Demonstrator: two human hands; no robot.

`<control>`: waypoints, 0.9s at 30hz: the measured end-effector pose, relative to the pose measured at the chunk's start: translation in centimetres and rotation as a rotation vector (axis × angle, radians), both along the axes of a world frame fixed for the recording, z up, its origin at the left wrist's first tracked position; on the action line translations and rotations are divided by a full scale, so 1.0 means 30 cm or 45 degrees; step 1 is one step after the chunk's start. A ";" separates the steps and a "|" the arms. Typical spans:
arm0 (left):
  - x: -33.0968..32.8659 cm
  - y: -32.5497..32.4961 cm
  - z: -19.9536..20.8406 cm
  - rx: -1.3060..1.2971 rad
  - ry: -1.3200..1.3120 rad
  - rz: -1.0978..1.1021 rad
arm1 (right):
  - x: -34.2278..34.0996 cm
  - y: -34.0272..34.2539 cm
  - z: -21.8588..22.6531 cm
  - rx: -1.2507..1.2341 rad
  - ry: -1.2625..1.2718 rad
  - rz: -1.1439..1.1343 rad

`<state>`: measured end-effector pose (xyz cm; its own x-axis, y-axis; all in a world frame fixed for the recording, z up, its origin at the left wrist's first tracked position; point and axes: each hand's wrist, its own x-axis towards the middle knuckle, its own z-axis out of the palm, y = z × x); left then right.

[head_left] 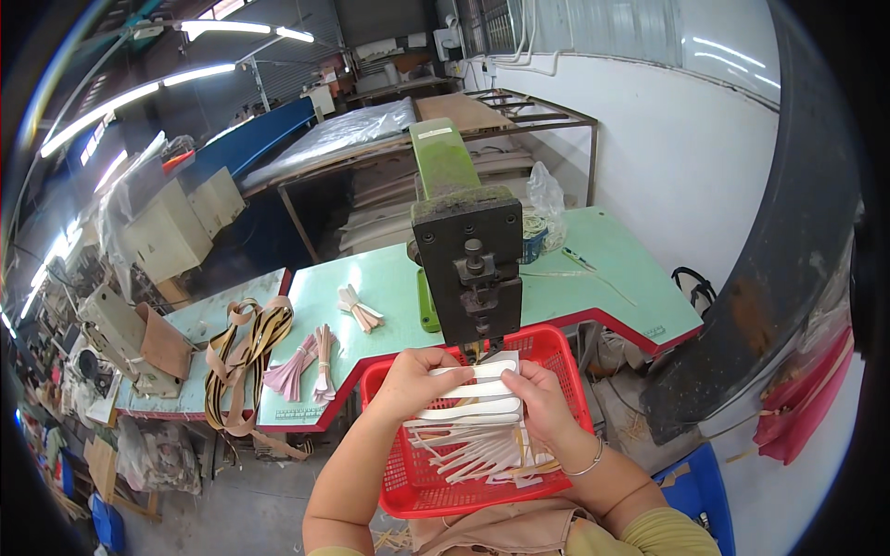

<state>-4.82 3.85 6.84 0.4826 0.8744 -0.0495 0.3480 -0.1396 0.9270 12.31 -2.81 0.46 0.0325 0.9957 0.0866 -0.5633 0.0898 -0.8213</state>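
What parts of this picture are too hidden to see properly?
- Head view: the punch tip of the press machine is hidden behind the white strips held up by the left hand and right hand.
- The bottom of the red basket is covered by loose strips.
- The plastic bag holds contents too small to tell.
- The person's lap is cut off by the lower edge.

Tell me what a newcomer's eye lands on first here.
The red plastic basket of white strips at bottom centre stands out, with the left hand and right hand holding a few white strips above it. Right behind rises the green and black press machine on the pale green table.
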 end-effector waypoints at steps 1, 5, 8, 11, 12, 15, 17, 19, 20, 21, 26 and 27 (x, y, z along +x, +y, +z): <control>-0.006 0.006 -0.010 -0.016 -0.057 -0.016 | -0.002 0.000 0.001 -0.004 -0.010 0.005; -0.025 0.013 -0.021 -0.075 -0.169 -0.045 | -0.022 -0.003 0.023 -0.008 0.002 0.020; -0.045 0.012 -0.017 -0.112 -0.164 -0.027 | -0.035 0.006 0.019 -0.007 -0.019 0.034; -0.066 0.015 -0.032 -0.131 -0.202 -0.009 | -0.046 0.012 0.014 -0.014 -0.047 0.068; -0.071 0.015 -0.037 -0.140 -0.242 -0.008 | -0.049 0.020 0.004 0.001 -0.053 0.071; -0.080 0.008 -0.041 -0.162 -0.318 0.002 | -0.058 0.025 -0.001 0.013 -0.083 0.070; -0.087 0.004 -0.044 -0.172 -0.354 0.010 | -0.063 0.027 0.000 0.012 -0.108 0.066; -0.099 0.001 -0.054 -0.157 -0.361 0.028 | -0.066 0.028 0.000 0.029 -0.180 0.067; -0.101 -0.002 -0.058 -0.158 -0.361 0.027 | -0.066 0.029 0.003 0.028 -0.181 0.066; -0.102 -0.007 -0.062 -0.162 -0.398 0.037 | -0.066 0.028 0.008 0.016 -0.209 0.069; -0.103 -0.050 -0.092 -0.204 -0.521 0.114 | -0.063 0.034 0.020 -0.004 -0.282 0.038; -0.103 -0.063 -0.106 -0.190 -0.543 0.135 | -0.059 0.031 0.023 -0.003 -0.306 0.041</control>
<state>-7.90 1.95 3.65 0.3952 0.9186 0.0052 -0.0635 0.0217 0.9977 10.54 -1.88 1.14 -0.0209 0.9961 0.0855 -0.3539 0.0727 -0.9325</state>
